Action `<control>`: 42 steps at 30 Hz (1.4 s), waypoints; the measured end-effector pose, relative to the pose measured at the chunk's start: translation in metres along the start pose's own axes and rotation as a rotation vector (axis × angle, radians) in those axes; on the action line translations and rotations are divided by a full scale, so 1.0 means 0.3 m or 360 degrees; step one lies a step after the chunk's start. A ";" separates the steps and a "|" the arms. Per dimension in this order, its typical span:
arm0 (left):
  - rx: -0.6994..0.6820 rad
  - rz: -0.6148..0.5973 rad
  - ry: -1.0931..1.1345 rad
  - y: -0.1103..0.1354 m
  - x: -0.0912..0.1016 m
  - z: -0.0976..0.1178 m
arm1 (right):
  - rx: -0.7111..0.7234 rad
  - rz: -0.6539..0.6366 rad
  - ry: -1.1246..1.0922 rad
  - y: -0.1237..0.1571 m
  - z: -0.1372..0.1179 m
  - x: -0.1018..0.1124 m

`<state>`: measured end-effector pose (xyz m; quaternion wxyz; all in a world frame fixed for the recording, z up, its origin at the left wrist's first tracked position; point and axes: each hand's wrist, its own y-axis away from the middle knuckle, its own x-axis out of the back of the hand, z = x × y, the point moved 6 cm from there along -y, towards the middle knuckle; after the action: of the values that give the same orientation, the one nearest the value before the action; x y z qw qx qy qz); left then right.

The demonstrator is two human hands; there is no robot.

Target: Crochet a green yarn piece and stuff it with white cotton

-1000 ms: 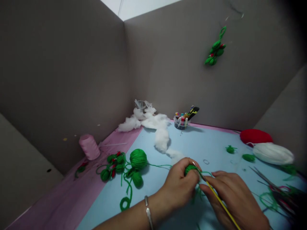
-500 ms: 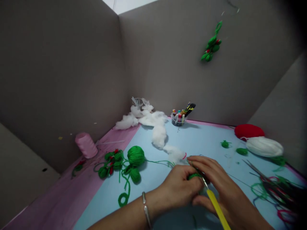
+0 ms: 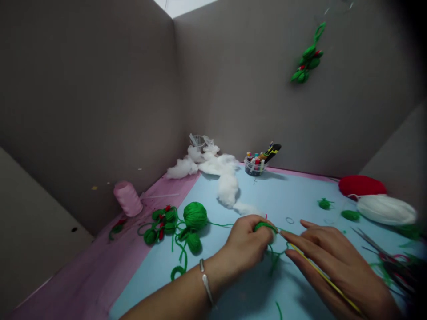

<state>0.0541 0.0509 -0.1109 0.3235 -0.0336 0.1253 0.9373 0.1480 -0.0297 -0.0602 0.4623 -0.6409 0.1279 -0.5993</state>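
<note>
In the head view, the left hand (image 3: pixel 248 242) is closed firmly around a small green yarn ball (image 3: pixel 263 227), and a loose green strand (image 3: pixel 274 260) hangs below it. The right hand (image 3: pixel 340 262) has its fingers (image 3: pixel 320 234) stretched out and only a little open, pinching a thin yellow crochet hook (image 3: pixel 320 275) against the thumb (image 3: pixel 295 254), with its metal tip (image 3: pixel 283 235) near the ball. Because this grip is so light, the hook could slip out. A pull on the strand could also tangle it with the bigger green yarn ball (image 3: pixel 195 215), and scissors (image 3: pixel 372 244) lie near on the blue table (image 3: pixel 293 195).
</note>
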 end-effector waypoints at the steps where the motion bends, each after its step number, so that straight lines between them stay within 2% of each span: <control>1: -0.0001 0.0005 0.0002 -0.002 0.003 0.002 | -0.0021 -0.0011 -0.0022 0.013 0.013 -0.003; 6: -0.0018 0.0017 0.0000 -0.012 0.010 -0.004 | -0.0200 -0.0117 -0.0283 0.089 0.063 -0.028; 12: 0.0135 -0.0022 0.0151 -0.012 0.000 -0.018 | -0.1013 -0.0231 -0.0806 0.167 0.121 -0.056; 17: 0.0209 -0.0167 0.0365 0.003 -0.012 -0.001 | -0.1238 -0.0107 -0.1127 0.208 0.177 -0.077; 19: 0.0248 -0.0297 0.0405 0.007 -0.017 -0.003 | -0.1244 -0.0154 -0.1268 0.197 0.174 -0.098; 21: 0.0358 -0.0512 0.0415 0.014 -0.031 -0.017 | -0.1189 -0.0183 -0.1377 0.173 0.155 -0.108; 25: 0.0569 -0.0936 0.0457 0.032 -0.058 -0.051 | -0.1026 -0.0043 -0.1342 0.127 0.126 -0.070; 28: 0.0542 -0.1011 0.0531 0.031 -0.058 -0.045 | -0.0760 -0.0081 -0.1126 0.101 0.109 -0.028; 31: 0.0515 -0.1053 0.0539 0.035 -0.058 -0.032 | -0.0469 -0.0050 -0.0753 0.080 0.100 0.012; 34: 0.0542 -0.1109 0.0549 0.041 -0.059 -0.032 | -0.0282 -0.0078 -0.0520 0.063 0.084 0.021; 38: 0.0637 -0.1272 0.0640 0.049 -0.063 -0.047 | -0.0340 -0.0308 -0.0888 0.051 0.053 -0.013; 40: 0.0698 -0.1381 0.0689 0.057 -0.066 -0.053 | -0.0458 -0.0299 -0.1127 0.055 0.044 -0.023; 42: 0.0760 -0.1477 0.0727 0.065 -0.068 -0.057 | -0.0581 -0.0197 -0.1321 0.065 0.047 -0.027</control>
<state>0.0579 0.0196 -0.1202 0.6647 -0.2129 0.3726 0.6116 0.1661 -0.0283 -0.0779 0.3173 -0.9042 -0.0032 -0.2859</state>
